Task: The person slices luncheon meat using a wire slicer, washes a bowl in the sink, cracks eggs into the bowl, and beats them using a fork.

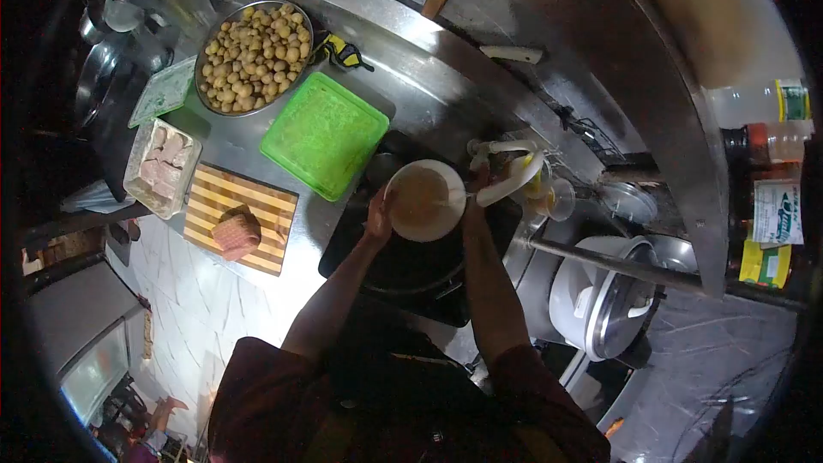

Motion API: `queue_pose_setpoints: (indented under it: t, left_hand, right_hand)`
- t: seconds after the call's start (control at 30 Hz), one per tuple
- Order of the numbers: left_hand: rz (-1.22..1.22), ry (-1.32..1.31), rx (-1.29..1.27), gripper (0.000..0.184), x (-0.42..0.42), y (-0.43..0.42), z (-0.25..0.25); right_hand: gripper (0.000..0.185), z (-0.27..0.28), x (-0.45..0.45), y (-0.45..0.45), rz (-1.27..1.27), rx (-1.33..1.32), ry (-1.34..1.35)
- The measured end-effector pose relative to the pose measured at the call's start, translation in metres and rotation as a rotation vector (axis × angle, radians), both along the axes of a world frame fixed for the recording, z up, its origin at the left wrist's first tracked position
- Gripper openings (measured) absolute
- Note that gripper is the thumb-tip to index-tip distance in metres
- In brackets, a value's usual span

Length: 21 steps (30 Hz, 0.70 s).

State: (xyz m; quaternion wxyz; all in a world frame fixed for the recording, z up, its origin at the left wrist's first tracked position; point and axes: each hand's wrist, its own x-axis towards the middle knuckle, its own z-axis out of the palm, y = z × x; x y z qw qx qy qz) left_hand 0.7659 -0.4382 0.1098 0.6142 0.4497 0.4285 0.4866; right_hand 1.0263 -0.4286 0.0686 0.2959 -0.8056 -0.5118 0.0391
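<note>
My left hand grips the left rim of a white bowl that holds a brownish, cloudy liquid. At the bowl's right side is my right hand, its fingers partly hidden, beside a thin utensil handle that reaches into the bowl. The bowl is above a dark pan on a black stove. Just to the right of the bowl, a white curved tap or hose stands out. A piece of pinkish meat lies on a striped cutting board to the left.
A steel bowl of small potatoes and a green lid sit on the counter. Pale meat fills a plastic container at left. A white rice cooker stands at right, below a metal bar. Bottles line the right edge.
</note>
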Motion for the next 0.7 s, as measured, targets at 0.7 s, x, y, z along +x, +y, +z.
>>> queue_pose_setpoints:
  t: [0.7]
  left_hand:
    - [-0.051, 0.093, -0.446, 0.072, -0.139, -0.125, 0.031]
  right_hand:
    - [0.021, 0.156, -0.086, -0.242, 0.057, -0.251, 0.479]
